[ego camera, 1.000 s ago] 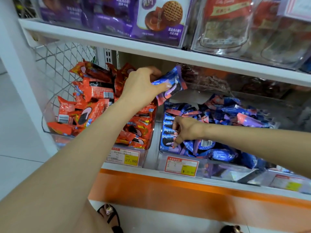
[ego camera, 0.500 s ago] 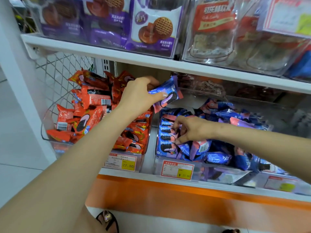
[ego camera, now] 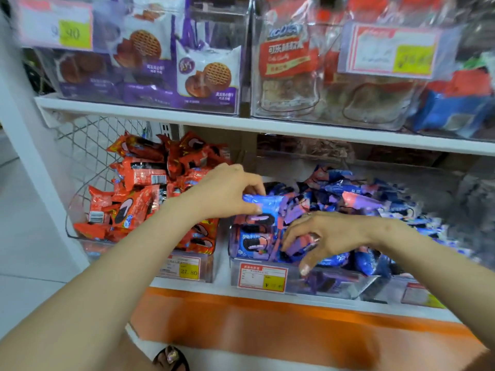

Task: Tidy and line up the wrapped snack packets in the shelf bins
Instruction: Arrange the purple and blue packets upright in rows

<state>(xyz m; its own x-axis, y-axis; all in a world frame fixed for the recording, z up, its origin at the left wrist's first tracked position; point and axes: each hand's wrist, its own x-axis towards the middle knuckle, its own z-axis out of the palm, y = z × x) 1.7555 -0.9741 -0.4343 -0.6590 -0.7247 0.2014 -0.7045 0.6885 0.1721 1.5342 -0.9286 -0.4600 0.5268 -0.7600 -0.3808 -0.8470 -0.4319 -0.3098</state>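
Note:
Blue and purple wrapped snack packets [ego camera: 356,199] fill a clear bin [ego camera: 334,285] on the lower shelf. My left hand [ego camera: 227,194] pinches one blue packet [ego camera: 263,203] and holds it flat over the front left stack of that bin. My right hand [ego camera: 326,234] reaches into the bin's front, its curled fingers gripping a purple-and-pink packet [ego camera: 300,243]. Orange-red packets [ego camera: 144,188] are heaped in a second clear bin [ego camera: 77,220] to the left.
A white shelf board [ego camera: 241,124] runs close above the bins, carrying clear bins of purple waffle biscuit bags [ego camera: 206,76] and red-labelled snacks [ego camera: 289,57]. Price tags [ego camera: 262,277] hang on the bin fronts. An orange panel [ego camera: 267,322] sits below. Wire mesh [ego camera: 88,140] closes the left side.
My left hand has lowered the blue packet from above the bins down onto the front left stack. My right hand has shifted right and forward in the blue bin. The view tilted upward.

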